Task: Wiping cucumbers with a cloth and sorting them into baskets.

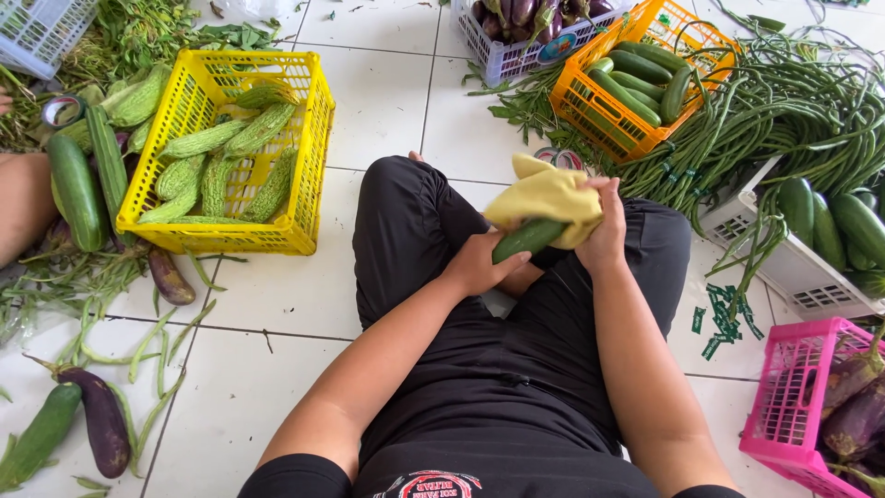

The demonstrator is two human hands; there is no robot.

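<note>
I sit cross-legged on a white tiled floor in black clothes. My left hand grips the near end of a green cucumber over my lap. My right hand presses a yellow cloth around the cucumber's far end, which the cloth hides.
A yellow crate of bitter gourds stands to the left, with loose cucumbers and eggplants beside it. An orange crate of cucumbers, a pile of long beans, a white crate and a pink crate of eggplants lie right. Another person's arm shows at far left.
</note>
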